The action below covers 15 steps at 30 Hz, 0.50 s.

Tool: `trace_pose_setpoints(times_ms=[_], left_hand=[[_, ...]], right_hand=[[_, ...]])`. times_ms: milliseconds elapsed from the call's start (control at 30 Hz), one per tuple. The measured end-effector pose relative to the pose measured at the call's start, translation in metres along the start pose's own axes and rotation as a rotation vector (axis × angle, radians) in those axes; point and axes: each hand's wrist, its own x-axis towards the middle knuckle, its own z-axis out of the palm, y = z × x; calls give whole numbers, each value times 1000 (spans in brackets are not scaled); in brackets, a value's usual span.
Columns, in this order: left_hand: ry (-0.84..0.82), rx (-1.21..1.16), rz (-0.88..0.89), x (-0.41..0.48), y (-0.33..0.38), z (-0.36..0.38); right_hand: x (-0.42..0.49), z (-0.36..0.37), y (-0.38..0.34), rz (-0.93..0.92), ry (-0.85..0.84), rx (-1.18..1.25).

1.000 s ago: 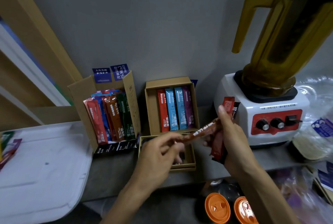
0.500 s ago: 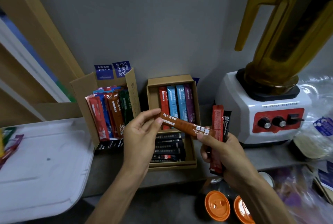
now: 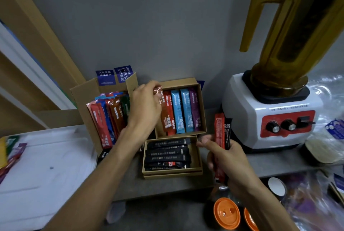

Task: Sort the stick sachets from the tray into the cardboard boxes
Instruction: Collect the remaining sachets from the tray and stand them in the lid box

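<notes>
The left hand (image 3: 147,108) reaches forward on an outstretched arm, pinching a brown sachet (image 3: 164,117) by its top. The right hand (image 3: 229,160) sits nearer, fist round two sachets (image 3: 219,130) held upright, forefinger pointing left.

Three cardboard boxes (image 3: 178,81), one tray (image 3: 46,184), one blender (image 3: 242,119), two orange lids (image 3: 226,213).

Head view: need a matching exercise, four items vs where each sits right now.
Items:
1. brown sachet
2. red sachet
3. stack of black sachets
4. orange lid

Places:
A. lying in the front box
B. pinched by the left hand at the back box
C. low down, in front of the counter
D. gripped upright in the right hand

Pairs: 1-B, 2-D, 3-A, 4-C
</notes>
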Motion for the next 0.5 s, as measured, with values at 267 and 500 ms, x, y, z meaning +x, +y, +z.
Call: trace_pose_setpoints(times_ms=[267,500], left_hand=[[-58,533,174,5,-7,31],[-112,690,218,4,-5,35]], right_hand=[[-2,-6,0,-4,-25,2],[-1,-6,-3,2,-54,23]])
